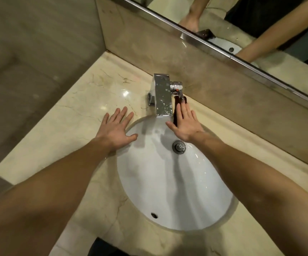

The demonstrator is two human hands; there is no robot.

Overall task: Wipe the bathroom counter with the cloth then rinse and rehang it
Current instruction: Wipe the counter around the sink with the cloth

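There are no words, numbers, labels or signs to read anywhere here. The shiny tap (162, 95) has only water spots on it and no brand name. The round drain plug (178, 147) in the sink (195, 191) may have tiny marks on top, but they are too small to tell.

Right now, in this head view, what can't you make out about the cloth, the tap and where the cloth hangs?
- Cloth: only a dark strip shows; the right hand lies flat over the rest.
- Tap: its outlet faces down, hidden by its own body, so running water can't be told.
- Hanging place: no rail or hook in frame.
- Mirror: cut off by the top edge.
- Left hand: flat on the counter, empty.
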